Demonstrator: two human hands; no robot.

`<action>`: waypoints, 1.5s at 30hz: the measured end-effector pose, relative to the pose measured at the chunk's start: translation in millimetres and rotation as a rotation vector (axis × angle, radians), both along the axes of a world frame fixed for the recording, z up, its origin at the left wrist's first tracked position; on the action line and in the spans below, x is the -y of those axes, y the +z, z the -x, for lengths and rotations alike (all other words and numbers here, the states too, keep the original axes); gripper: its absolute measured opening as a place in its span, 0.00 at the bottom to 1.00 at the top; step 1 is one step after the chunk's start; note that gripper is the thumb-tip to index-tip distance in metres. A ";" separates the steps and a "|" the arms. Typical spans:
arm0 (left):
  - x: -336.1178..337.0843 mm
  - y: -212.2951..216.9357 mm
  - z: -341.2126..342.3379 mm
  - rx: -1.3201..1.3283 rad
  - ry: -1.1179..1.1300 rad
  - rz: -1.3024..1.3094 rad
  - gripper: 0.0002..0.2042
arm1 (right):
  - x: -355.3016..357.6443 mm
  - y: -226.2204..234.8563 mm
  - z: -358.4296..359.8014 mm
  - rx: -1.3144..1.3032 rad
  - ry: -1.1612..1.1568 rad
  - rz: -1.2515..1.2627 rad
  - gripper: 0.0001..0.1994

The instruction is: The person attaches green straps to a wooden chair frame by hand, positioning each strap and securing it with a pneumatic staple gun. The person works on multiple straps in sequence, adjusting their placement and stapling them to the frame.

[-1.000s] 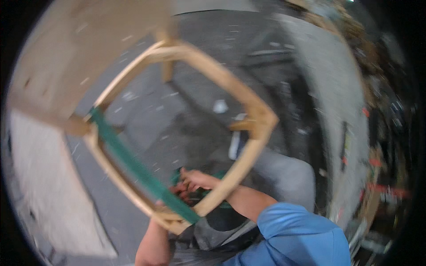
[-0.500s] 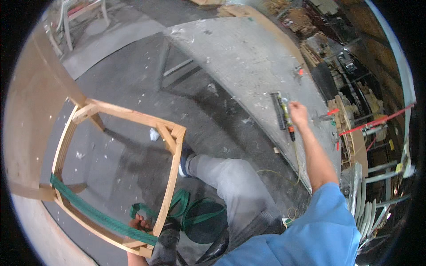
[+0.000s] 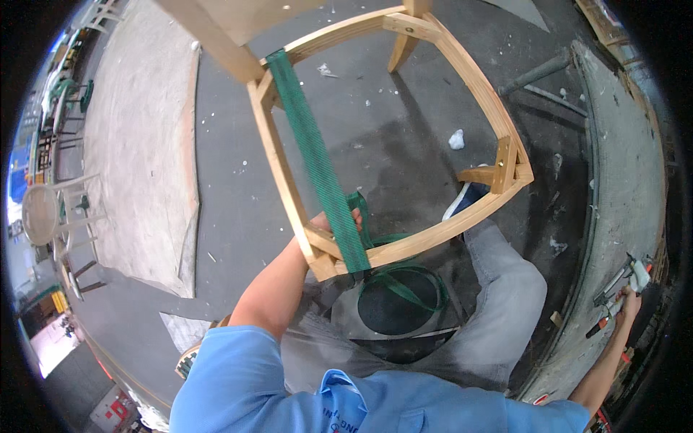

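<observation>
A wooden chair frame (image 3: 462,227) with an open seat stands in front of me. One green webbing strap (image 3: 317,155) spans it from the back to the front rail. My left hand (image 3: 338,219) reaches in at the frame's front left corner, partly behind the strap, its fingers closed on the loose webbing (image 3: 362,218). That webbing trails down between my legs in loops. Far to the right, my right hand (image 3: 631,302) is closed around a pneumatic staple gun (image 3: 619,283) at the worktable.
The grey worktable (image 3: 624,166) runs along the right. A pale sheet (image 3: 148,159) covers floor at the left, beside white chairs (image 3: 61,213). A dark round object (image 3: 397,302) is below the frame's front rail. A white scrap (image 3: 456,139) lies on the floor.
My view has swung left, so the chair frame now appears more central. My right hand has closed on the staple gun, which lay on the table. My left hand still holds the webbing.
</observation>
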State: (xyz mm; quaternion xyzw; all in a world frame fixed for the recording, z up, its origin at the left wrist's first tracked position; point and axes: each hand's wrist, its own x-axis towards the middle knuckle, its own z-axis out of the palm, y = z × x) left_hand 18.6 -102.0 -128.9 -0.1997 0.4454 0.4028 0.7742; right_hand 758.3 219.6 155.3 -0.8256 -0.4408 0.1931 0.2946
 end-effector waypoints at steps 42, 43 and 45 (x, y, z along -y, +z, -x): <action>-8.4 -70.3 -5.8 -0.607 -0.582 -0.498 0.12 | 330.9 -83.1 520.6 -0.455 0.883 0.603 0.31; -8.2 -69.6 -5.8 -0.607 -0.580 -0.497 0.12 | 332.0 -83.1 520.8 -0.463 0.863 0.635 0.31; -8.1 -68.5 -6.3 -0.612 -0.577 -0.501 0.12 | 333.3 -82.5 521.3 -0.477 0.824 0.694 0.33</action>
